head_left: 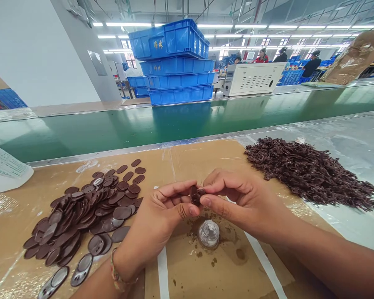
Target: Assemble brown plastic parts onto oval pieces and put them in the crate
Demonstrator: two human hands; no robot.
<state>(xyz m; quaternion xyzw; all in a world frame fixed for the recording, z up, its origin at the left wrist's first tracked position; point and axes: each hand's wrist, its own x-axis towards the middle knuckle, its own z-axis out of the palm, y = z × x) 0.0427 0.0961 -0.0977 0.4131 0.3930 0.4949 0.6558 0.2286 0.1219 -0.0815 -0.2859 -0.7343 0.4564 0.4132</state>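
Observation:
Near the middle of the bench, my left hand [171, 207] pinches a brown oval disc [194, 195] on edge between thumb and fingers. My right hand [230, 195] meets it from the other side, its thumb and fingertips closed on a small dark brown piece [201, 192] against the disc. The fingertips partly cover both parts. Just below the hands stands a small round clear jar [209, 233] with whitish residue. Left of my left hand lies a heap of similar brown oval discs [90, 207]. Beyond my right hand is a pile of thin, branching dark brown pieces [305, 172].
Brown cardboard [187, 166] with white tape strips covers the bench. A green conveyor belt [127, 128] runs across behind it. Beyond stand stacked blue crates [180, 79] and a beige vented machine [252, 79]. A white plastic jug [6, 168] is at left. Several people work far back.

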